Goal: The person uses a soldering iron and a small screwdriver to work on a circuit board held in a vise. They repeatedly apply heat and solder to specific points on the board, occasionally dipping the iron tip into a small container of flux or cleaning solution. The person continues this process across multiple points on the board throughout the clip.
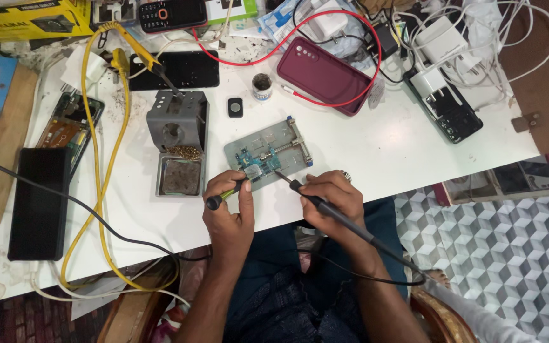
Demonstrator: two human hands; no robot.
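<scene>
Near the white table (376,152) edge, left hand (230,213) pinches tweezers (227,194) and right hand (332,200) grips soldering iron (325,206) over the circuit board holder (268,152).

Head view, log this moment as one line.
left hand: holds green-handled tool | right hand: holds soldering iron, tip at circuit board | board clamped in holder

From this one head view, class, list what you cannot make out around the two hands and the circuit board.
- Iron tip's contact with the circuit board: too small to tell, head view.
- Grip of the left hand on the green tool: hidden by its fingers.
- Soldering iron grip: partly covered by the right hand.
- Iron's cable end: cut off behind the forearm.
- Board parts: too small.
</scene>
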